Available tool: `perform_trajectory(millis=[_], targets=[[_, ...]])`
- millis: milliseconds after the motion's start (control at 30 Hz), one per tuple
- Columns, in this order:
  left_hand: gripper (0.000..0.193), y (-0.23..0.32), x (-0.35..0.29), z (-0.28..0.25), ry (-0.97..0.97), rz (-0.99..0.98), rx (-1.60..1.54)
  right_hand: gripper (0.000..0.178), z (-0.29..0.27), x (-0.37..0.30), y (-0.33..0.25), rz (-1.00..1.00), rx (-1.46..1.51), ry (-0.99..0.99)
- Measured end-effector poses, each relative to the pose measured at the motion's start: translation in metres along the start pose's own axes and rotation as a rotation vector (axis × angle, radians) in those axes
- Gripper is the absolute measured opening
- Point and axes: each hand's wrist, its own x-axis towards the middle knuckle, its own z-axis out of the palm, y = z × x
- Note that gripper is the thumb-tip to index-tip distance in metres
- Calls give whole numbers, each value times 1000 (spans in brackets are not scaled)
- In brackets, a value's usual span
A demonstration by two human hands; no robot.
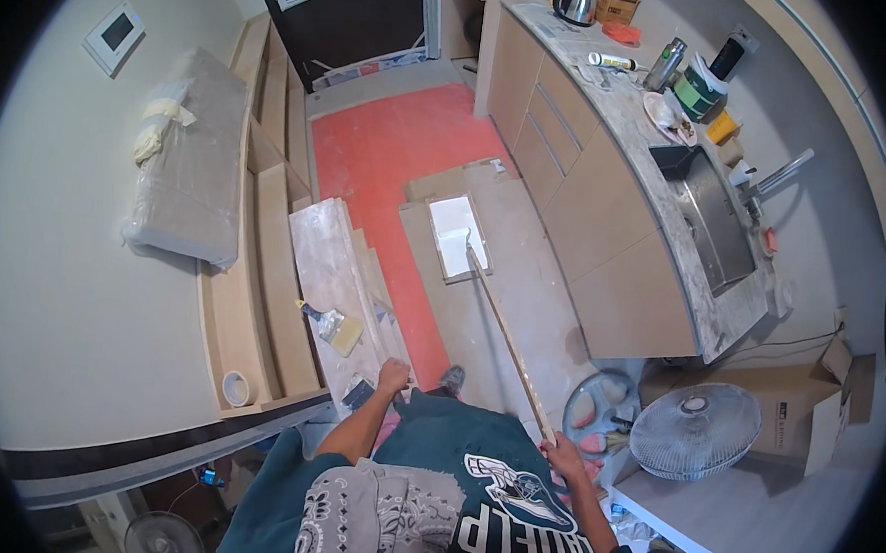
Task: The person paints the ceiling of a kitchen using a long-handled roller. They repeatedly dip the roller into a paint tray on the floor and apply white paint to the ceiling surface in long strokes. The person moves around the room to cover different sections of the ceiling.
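My right hand (566,459) is wrapped around the lower end of a long wooden pole (510,342). The pole slants away to the upper left, where a thin bent end (471,240) reaches over a shallow rectangular tray (484,276) with a bright white inside. Too little shows to tell whether that end touches the white. My left hand (395,376) is closed beside the edge of a pale board stack (326,255); anything within its fingers is hidden. On the boards lies a wide brush (338,331) with pale bristles and a dark handle.
Cardboard (422,237) lies under the tray, beside red floor covering (400,139). At right stand cabinets with a sink (711,225), a fan (695,430), a grey-blue stool (597,400) and a cardboard box (806,421). Wooden shelving (273,268) holds a tape roll (238,388) at left.
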Motion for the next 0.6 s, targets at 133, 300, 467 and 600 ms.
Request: perform_trajectory(millis=[133,300,467,600], targets=[[23,-2,-10,-3,-13,-48,-17,53,17,30,-7,-309,-335,231],[23,-12,-15,-5,68,-63,-21,58,17,57,-29,-342,-309,206],[26,-22,-17,-9,78,-78,-18,57,11,91,-38,-240,-166,150],[16,-24,-23,-10,59,-68,-6,56,9,86,-23,-248,-258,167]])
